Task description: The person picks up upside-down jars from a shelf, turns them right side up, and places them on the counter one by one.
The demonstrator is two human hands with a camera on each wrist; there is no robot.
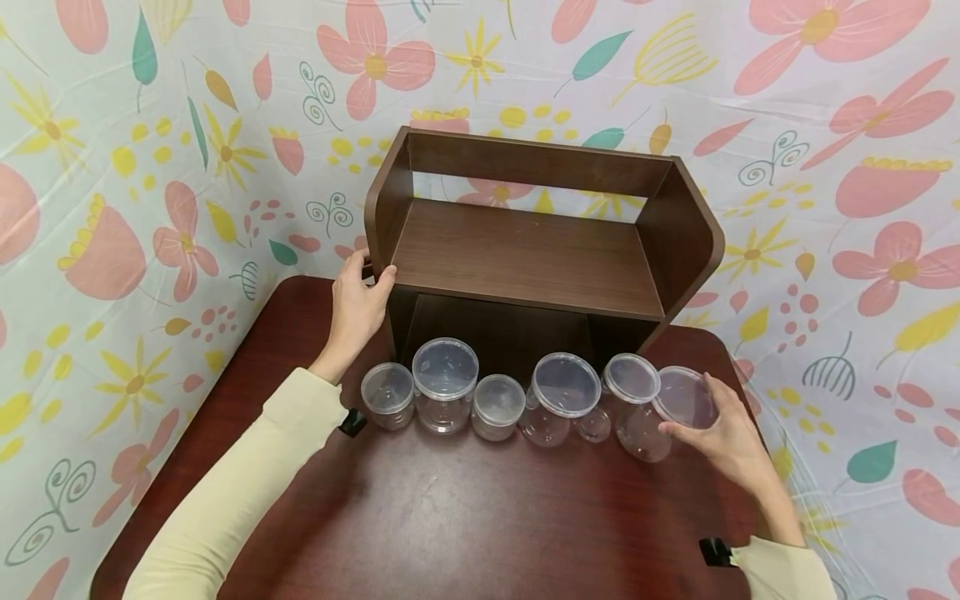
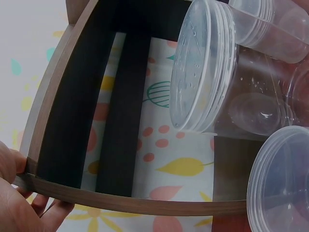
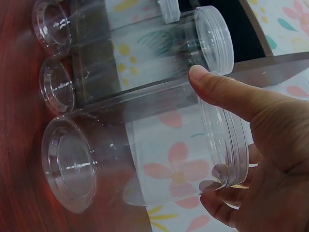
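A dark brown wooden desk shelf [image 1: 525, 250] stands at the back of the table. My left hand [image 1: 356, 304] grips the lower front corner of its left side panel; in the left wrist view, fingers curl under the brown edge [image 2: 145, 205]. In front of the shelf, several clear plastic jars with lids stand in a row, among them a short jar [image 1: 498, 408] and a taller, wide jar [image 1: 446, 383]. At the row's right end my right hand [image 1: 731, 433] holds a tall clear jar [image 3: 111, 154] around its lid, thumb on one side and fingers on the other.
The dark red table [image 1: 450, 517] has rounded far corners. Floral cloth [image 1: 225, 150] hangs behind and on both sides. Another clear jar [image 1: 633, 379] stands right beside the held one, and a short jar [image 1: 387, 396] is close to my left wrist.
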